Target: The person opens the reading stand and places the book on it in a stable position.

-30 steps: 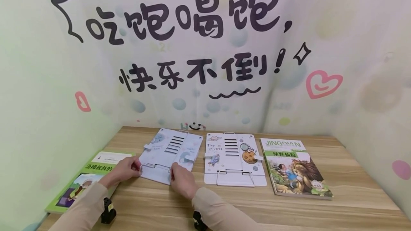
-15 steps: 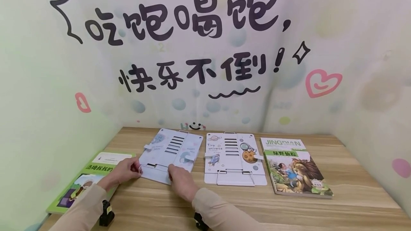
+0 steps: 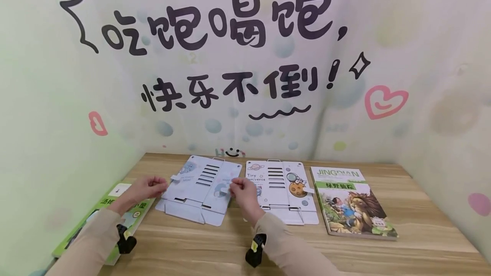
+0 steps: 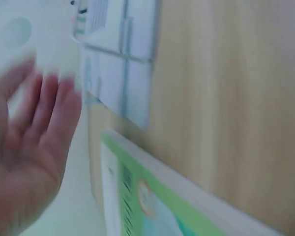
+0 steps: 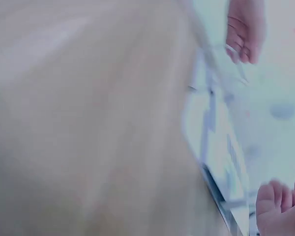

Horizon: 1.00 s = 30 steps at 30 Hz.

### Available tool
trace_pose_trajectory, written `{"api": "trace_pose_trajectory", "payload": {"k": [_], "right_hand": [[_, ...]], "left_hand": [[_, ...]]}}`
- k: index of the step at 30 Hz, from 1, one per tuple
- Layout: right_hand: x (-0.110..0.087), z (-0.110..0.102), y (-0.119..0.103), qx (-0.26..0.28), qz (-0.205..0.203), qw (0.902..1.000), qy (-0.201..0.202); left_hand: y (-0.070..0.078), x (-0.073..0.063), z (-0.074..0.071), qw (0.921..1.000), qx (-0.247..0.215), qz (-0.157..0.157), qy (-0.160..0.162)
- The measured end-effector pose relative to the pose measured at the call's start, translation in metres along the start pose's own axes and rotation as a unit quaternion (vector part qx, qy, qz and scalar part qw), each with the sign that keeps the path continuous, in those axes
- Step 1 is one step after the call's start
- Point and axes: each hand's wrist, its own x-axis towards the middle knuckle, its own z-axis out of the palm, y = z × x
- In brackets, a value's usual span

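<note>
A pale blue folding book stand (image 3: 192, 203) lies on the table, with slots down its middle and a small clip at each side. My left hand (image 3: 145, 189) is beside its left edge near the left clip; the left wrist view shows the fingers (image 4: 48, 105) extended and holding nothing. At the other edge, my right hand (image 3: 245, 195) hovers by the right clip with bent fingers, partly covering a second white stand (image 3: 281, 193) with space drawings. In the right wrist view, the right fingers (image 5: 275, 194) are loosely bent beside the stand.
A green-bordered book (image 3: 140, 216) lies at the left, partly under the left forearm. Right of the white stand lies another book (image 3: 354, 208) with a lion cover. A printed curtain (image 3: 238, 97) hangs behind the wooden table (image 3: 364, 254).
Both hands have let go of the blue stand's lower corners and moved up toward its side clips. Its wire bottom support has swung down toward the front.
</note>
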Motion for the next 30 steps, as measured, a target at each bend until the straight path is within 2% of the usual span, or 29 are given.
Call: {"api": "trace_pose_trajectory", "payload": {"k": [3, 6, 9, 13, 19, 22, 26, 30], "right_hand": [[0.011, -0.004, -0.006, 0.012, 0.03, 0.9992, 0.022], [0.016, -0.004, -0.009, -0.019, 0.048, 0.9986, 0.005], [0.016, -0.001, -0.01, -0.041, 0.063, 0.9969, -0.02], [0.014, 0.002, -0.011, -0.049, 0.078, 0.9952, -0.031], [0.012, 0.006, -0.009, -0.05, 0.094, 0.9936, -0.039], [0.012, 0.007, -0.008, -0.053, 0.103, 0.9925, -0.041], [0.013, 0.007, -0.008, -0.053, 0.108, 0.9922, -0.032], [0.016, 0.007, -0.011, -0.047, 0.114, 0.992, -0.028]], "left_hand": [[0.007, 0.014, -0.001, 0.9972, -0.011, -0.009, 0.073], [0.011, 0.026, 0.001, 0.9944, 0.004, -0.016, 0.104], [0.013, 0.038, 0.005, 0.9932, 0.04, -0.015, 0.108], [0.014, 0.052, 0.013, 0.991, 0.077, -0.013, 0.109], [0.007, 0.066, 0.022, 0.9874, 0.076, -0.05, 0.129], [0.004, 0.069, 0.023, 0.9857, 0.087, -0.05, 0.136], [0.005, 0.075, 0.025, 0.9858, 0.1, -0.04, 0.129], [0.008, 0.08, 0.029, 0.9866, 0.089, -0.039, 0.131]]}}
